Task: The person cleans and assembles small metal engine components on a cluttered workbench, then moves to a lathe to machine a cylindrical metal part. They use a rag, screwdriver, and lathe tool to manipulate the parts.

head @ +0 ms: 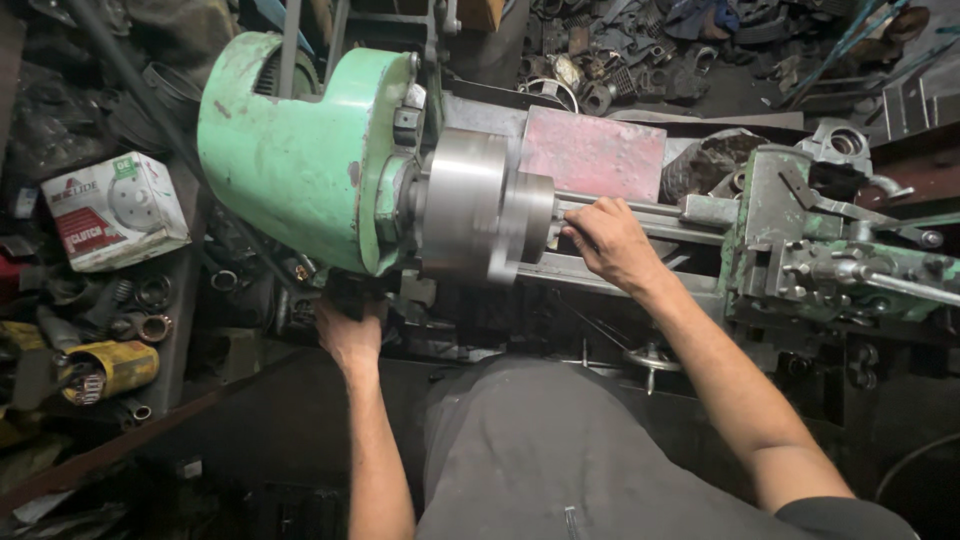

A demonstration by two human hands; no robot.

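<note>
A green lathe headstock (290, 150) fills the upper left, with a grey metal chuck (462, 205) and a round workpiece (528, 218) blurred by spinning. My right hand (608, 242) reaches to the face of that workpiece, fingers curled by its edge, resting near the lathe bed rails (650, 212); what it holds is too small to tell. My left hand (348, 330) is below the headstock, gripping a dark control or lever there that is mostly hidden.
The green tool carriage (820, 250) with bolts and a handle sits at the right. A red metal block (592, 152) lies behind the chuck. A white carton (115, 210), a yellow can (110, 368) and several rings and scrap parts clutter the left.
</note>
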